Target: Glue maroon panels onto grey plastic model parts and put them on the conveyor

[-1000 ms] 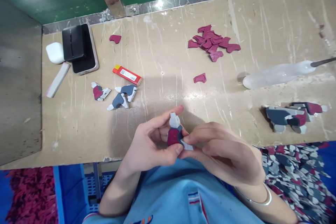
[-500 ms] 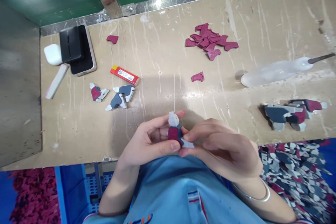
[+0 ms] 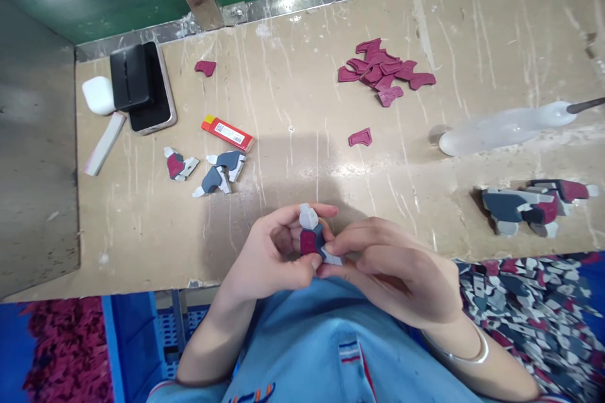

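Observation:
Between both hands, above the table's front edge, is a small plastic toy part (image 3: 310, 242) in light grey, slate blue and maroon. My left hand (image 3: 278, 252) is closed on it, thumb at its lower side and fingers behind. The thumb and fingers of my right hand (image 3: 392, 261) pinch its light grey lower end. Fingertips cover some of the part. Past the hands lies a single maroon piece (image 3: 360, 137), and beyond it a pile of similar maroon pieces (image 3: 378, 69).
Similar assembled parts (image 3: 220, 171) lie left, beside a red box (image 3: 228, 132). A phone (image 3: 163, 94) with a black case on it is farther left. At right are a clear bottle with a thin nozzle (image 3: 505, 130) and more parts (image 3: 520, 209). Bins of pieces (image 3: 534, 315) sit below the table.
Both hands keep hold of the toy part, which has shifted slightly left. My left thumb has slid a little along its lower edge. The whole view has moved slightly.

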Available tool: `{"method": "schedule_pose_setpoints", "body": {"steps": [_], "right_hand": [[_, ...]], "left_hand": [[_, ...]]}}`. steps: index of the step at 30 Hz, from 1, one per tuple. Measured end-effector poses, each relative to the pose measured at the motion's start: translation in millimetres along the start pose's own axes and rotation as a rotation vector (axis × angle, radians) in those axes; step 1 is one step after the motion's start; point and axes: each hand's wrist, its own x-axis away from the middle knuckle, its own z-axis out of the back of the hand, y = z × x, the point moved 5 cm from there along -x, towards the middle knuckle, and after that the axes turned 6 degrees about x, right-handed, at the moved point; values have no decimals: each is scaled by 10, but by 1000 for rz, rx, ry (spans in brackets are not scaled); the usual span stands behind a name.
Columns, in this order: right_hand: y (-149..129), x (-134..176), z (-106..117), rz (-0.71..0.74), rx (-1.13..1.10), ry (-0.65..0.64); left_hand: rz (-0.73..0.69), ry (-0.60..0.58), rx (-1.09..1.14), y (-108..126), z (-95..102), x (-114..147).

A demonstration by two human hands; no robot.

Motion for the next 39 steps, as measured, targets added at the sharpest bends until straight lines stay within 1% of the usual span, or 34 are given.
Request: {"method": "schedule_pose_setpoints", "body": {"steps": [4, 6, 7, 11, 14, 16, 18, 21, 24, 28, 31, 33, 35, 37, 39], "right_hand": [[11, 11, 29, -10, 8, 14], [28, 23, 49, -23, 6, 68], [37, 34, 55, -29, 13, 107], [80, 105, 3, -75, 6, 250], [138, 167, -72, -160, -116, 330], [190, 195, -105, -255, -211, 357], [220, 194, -125, -331, -268, 324], [208, 160, -112, -359, -250, 253], [180, 138, -74, -335, -235, 284], [179, 130, -89, -330, -271, 308], [185, 108, -89, -300, -237, 278], [170, 90, -70, -223, -197, 256], [163, 93, -55, -168, -174, 247], [185, 123, -51, -195, -163, 265], [211, 172, -56, -264, -153, 311]], "left_hand": [[29, -53, 73, 12, -35, -14], [25, -69, 130, 11, -44, -14], [14, -58, 149, 7, -41, -14], [-63, 71, 119, -2, -4, -3], [-196, 153, 12, 56, 9, 36], [-274, 195, -111, 105, 12, 78], [-309, 226, -204, 134, 13, 119], [-284, 258, -182, 126, 15, 153], [-277, 250, -118, 113, -12, 147], [-297, 237, -78, 119, -48, 106], [-205, 242, -43, 90, -32, 67], [-104, 211, -3, 44, -16, 56], [-66, 159, 44, 11, -2, 79], [-109, 107, 40, -1, 9, 131], [-224, 99, -106, 20, 19, 197]]}}
